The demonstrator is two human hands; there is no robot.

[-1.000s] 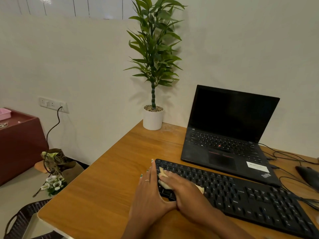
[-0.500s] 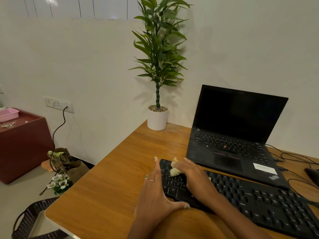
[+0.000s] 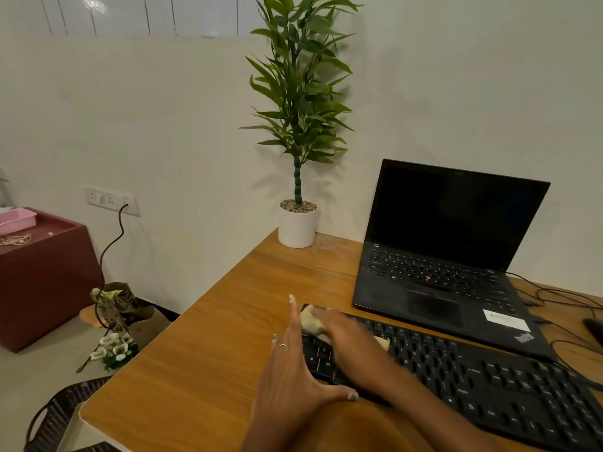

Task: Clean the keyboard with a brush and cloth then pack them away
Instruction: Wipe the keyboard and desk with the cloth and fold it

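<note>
A black keyboard (image 3: 489,380) lies slanted across the wooden desk (image 3: 212,353). My right hand (image 3: 352,344) lies over its far left keys and holds a bunched pale yellow cloth (image 3: 310,322) against them. The cloth pokes out past my fingertips and at the hand's right side. My left hand (image 3: 293,376) lies flat on the desk against the keyboard's left end, fingers straight, thumb along the front edge. No brush is in view.
An open black laptop (image 3: 440,272) stands just behind the keyboard, with cables (image 3: 561,295) and a dark mouse (image 3: 595,331) at the right edge. A potted plant (image 3: 297,226) stands at the desk's back corner. A wicker chair (image 3: 55,415) and a red cabinet (image 3: 42,275) are to the left.
My right hand slid the cloth from the keyboard's lower left keys up to its far left corner. The left hand stayed at the keyboard's end. The view shifted slightly left.
</note>
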